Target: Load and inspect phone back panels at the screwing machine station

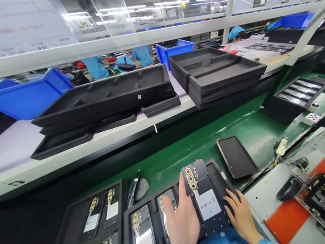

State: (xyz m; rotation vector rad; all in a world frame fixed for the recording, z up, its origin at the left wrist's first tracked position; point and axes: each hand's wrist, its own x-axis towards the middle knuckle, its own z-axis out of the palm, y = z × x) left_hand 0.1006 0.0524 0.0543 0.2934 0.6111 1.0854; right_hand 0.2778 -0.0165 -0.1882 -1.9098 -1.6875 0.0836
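Note:
A phone body with its back open, showing gold camera rings and a white label, is held between both hands above a black foam tray. My left hand grips its left edge with the fingers pointing up. My right hand curls round its lower right corner. Similar phone bodies lie in the tray slots to the left. A second tray further left holds several more.
A dark phone lies face up on the green conveyor belt. Stacked black foam trays and blue bins sit on the shelf above. A fixture on an orange mat stands at right. Workers in blue stand behind.

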